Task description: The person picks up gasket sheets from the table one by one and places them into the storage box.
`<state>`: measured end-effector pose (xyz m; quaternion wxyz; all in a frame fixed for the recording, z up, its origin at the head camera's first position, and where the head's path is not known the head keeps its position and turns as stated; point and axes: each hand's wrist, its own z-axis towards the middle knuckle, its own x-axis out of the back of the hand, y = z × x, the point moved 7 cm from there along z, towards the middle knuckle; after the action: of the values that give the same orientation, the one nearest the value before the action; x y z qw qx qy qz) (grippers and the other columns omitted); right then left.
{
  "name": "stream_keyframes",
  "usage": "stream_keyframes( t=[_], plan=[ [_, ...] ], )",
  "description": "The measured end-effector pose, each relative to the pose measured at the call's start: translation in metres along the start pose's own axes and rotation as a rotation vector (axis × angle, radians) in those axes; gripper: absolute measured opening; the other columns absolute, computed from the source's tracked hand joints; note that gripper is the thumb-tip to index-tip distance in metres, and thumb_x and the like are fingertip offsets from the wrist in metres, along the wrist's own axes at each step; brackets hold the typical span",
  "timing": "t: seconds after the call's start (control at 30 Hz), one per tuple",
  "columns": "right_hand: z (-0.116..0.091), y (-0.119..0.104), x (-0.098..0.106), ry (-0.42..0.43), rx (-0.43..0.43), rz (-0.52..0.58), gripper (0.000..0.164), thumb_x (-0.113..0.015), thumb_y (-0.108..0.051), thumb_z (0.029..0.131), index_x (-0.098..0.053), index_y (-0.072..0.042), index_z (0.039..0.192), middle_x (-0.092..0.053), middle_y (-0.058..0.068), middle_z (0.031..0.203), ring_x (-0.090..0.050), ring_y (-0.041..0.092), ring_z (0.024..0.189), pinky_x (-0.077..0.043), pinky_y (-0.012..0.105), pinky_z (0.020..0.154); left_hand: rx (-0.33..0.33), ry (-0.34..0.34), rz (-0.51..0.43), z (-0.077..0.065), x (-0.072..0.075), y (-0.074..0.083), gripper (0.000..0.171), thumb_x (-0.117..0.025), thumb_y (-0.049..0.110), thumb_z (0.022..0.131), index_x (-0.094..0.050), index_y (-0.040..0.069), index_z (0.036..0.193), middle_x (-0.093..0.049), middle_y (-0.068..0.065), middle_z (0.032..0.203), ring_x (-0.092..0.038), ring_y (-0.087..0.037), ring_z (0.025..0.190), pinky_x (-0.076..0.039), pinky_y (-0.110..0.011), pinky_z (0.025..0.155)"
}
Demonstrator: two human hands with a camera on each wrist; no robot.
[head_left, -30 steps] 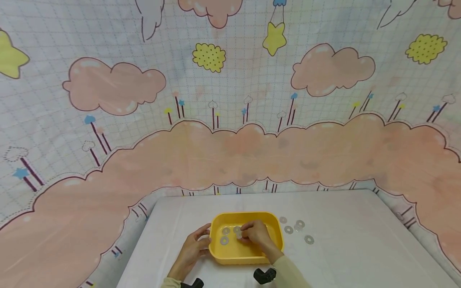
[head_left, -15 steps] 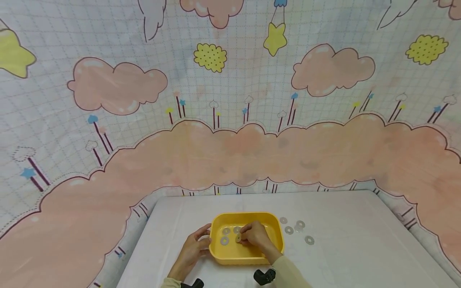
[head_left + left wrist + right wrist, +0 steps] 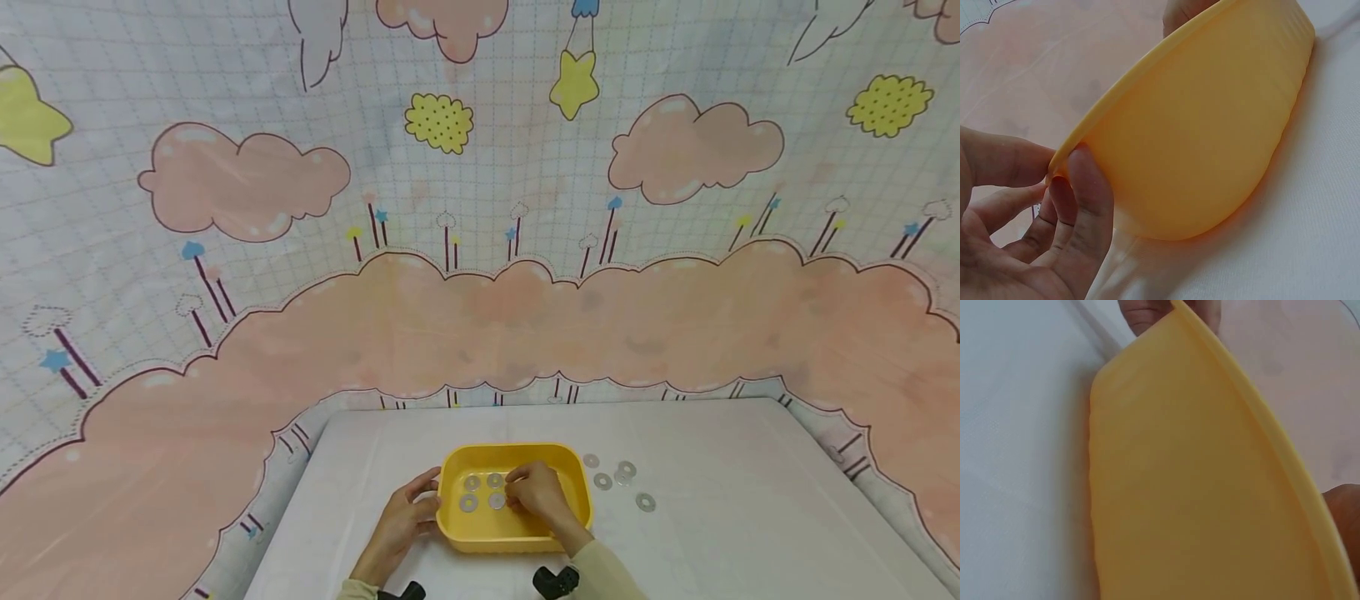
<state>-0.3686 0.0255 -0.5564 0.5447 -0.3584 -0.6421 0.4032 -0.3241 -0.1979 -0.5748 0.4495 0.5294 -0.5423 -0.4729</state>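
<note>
A yellow plastic tray (image 3: pixel 517 546) sits on the table, with several flat grey washers inside its left half. At the tray's left end my left hand (image 3: pixel 405 512) holds the rim; the left wrist view shows the thumb (image 3: pixel 1092 187) against the outer wall and fingers at the rim's edge. My right hand (image 3: pixel 542 493) reaches into the tray, its fingertips right at the edge of the near right washer (image 3: pixel 491 502), which lies flat. In the right wrist view the tray wall (image 3: pixel 1191 462) covers most of that hand's work.
Several more washers (image 3: pixel 641 502) lie on the white-covered table (image 3: pixel 720 467) right of the tray, two of them overlapping. Behind hangs a cloth (image 3: pixel 480 325) printed with clouds and stars. A black wrist device (image 3: pixel 556 582) is on the right wrist.
The washer that my right fingers held tilted now lies flat in the tray. The right fingers have shifted slightly right. My left hand stays on the rim.
</note>
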Motion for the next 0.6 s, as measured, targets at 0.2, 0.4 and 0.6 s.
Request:
stream_keyframes(
  t=[0.2, 0.4, 0.6],
  plan=[
    [-0.003, -0.003, 0.009, 0.000, -0.015, 0.089, 0.020, -0.066, -0.006, 0.086, -0.070, 0.003, 0.103, -0.070, 0.009, 0.078, -0.065, 0.015, 0.063, -0.058, 0.028, 0.059, 0.011, 0.004, -0.002, 0.000, 0.000, -0.001, 0.062, -0.059, 0.005, 0.089, -0.040, 0.002, 0.148, -0.047, -0.013, 0.124, -0.061, -0.014, 0.084, -0.056, -0.028, 0.069],
    [-0.011, -0.015, 0.023, -0.019, 0.045, 0.144, 0.024, -0.064, -0.008, 0.092, -0.065, 0.007, 0.110, -0.070, 0.015, 0.095, -0.071, 0.020, 0.076, -0.061, 0.032, 0.067, 0.013, 0.000, -0.013, -0.002, -0.002, 0.000, 0.062, -0.059, 0.005, 0.090, -0.039, 0.002, 0.149, -0.046, -0.013, 0.125, -0.061, -0.014, 0.085, -0.055, -0.028, 0.069],
    [-0.021, -0.025, 0.044, -0.012, 0.121, 0.215, 0.026, -0.064, -0.008, 0.092, -0.064, 0.009, 0.111, -0.069, 0.019, 0.099, -0.073, 0.024, 0.081, -0.061, 0.034, 0.070, 0.009, 0.001, -0.017, -0.003, -0.002, 0.001, 0.062, -0.058, 0.004, 0.090, -0.039, 0.001, 0.149, -0.046, -0.013, 0.124, -0.060, -0.014, 0.085, -0.055, -0.028, 0.069]
  ],
)
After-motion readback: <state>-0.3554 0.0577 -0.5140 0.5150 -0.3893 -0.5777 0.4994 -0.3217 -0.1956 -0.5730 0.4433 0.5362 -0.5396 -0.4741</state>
